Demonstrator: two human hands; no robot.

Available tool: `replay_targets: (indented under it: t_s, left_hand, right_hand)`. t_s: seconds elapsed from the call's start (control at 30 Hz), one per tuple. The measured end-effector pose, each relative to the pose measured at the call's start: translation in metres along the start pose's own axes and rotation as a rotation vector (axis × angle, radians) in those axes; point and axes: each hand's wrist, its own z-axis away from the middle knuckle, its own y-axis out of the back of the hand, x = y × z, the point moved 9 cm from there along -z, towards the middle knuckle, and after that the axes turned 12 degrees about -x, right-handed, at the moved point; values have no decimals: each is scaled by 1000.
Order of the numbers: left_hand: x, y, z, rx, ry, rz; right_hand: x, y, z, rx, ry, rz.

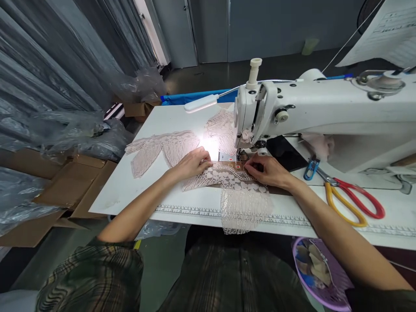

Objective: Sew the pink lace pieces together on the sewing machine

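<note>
A pale pink piece of lace [245, 201] lies in front of the sewing machine [250, 115] and hangs over the table's front edge. My left hand [194, 162] pinches its upper left edge, just left of the needle area. On the other side, my right hand [268, 170] has thumb and finger closed on the lace's upper right edge, close to the presser foot [241, 155]. A brown strip [229, 165] shows under the lace between both hands. More lace pieces [162, 147] lie on the table to the left and behind the needle.
Scissors [349, 197] with red and yellow handles and blue thread snips [312, 168] lie at right. A dark flat object [286, 152] sits under the machine arm. A lamp [201, 104] lights the needle area. A purple basket [338, 290] stands below; cardboard boxes [73, 184] are at left.
</note>
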Motion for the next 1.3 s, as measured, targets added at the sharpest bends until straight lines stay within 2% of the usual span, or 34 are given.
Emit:
replay_targets:
  t_s: [0.1, 0.17, 0.23, 0.3, 0.4, 0.5, 0.57, 0.6, 0.63, 0.67, 0.77, 0.87, 0.97, 1.1, 1.13, 1.2, 1.3]
  left_hand:
    - [33, 2, 6, 5, -151, 2]
    - [57, 4, 11, -15, -250, 96]
    - [78, 11, 19, -20, -325, 218]
    - [92, 20, 31, -18, -352, 340]
    - [100, 32, 53, -50, -328, 574]
    - [99, 40, 70, -92, -283, 794]
    - [92, 41, 71, -109, -241, 882]
    - [87, 38, 67, -126, -209, 904]
    - [80, 32, 61, -154, -172, 914]
    - [71, 24, 53, -185, -124, 909]
    - [36, 2, 24, -177, 43, 798]
    - [6, -2, 1, -14, 134, 492]
    - [-5, 2, -6, 138, 164, 169]
    - [-9, 15, 3, 315, 235, -105]
    - [-5, 17, 5, 344, 202, -146]
    - [12, 11, 3, 311, 26, -168]
    - [50, -17, 0, 96, -367, -109]
  right_hand:
    - [-24, -1, 4, -33, 138, -7]
    - [-39, -6, 4, -58, 224, -5]
    - [-49, -16, 4, -140, 266, -37]
    - [-53, -25, 8, -248, 249, -93]
    - [-54, -27, 27, -394, 165, -235]
    - [-58, -31, 57, -657, 147, -453]
    - [-55, -32, 73, -816, 147, -576]
    - [-50, -32, 76, -856, 129, -629]
    - [-41, -30, 74, -852, 94, -672]
    - [-28, -26, 68, -795, 38, -700]
    - [15, -7, 39, -502, -132, -611]
    - [40, 14, 18, -248, -263, -341]
    - [49, 33, 11, -46, -387, -140]
    - [44, 38, 11, -7, -429, -62]
    - [43, 38, 13, -12, -434, -49]
    - [42, 38, 18, -23, -431, -1]
    - [41, 41, 28, -12, -398, 100]
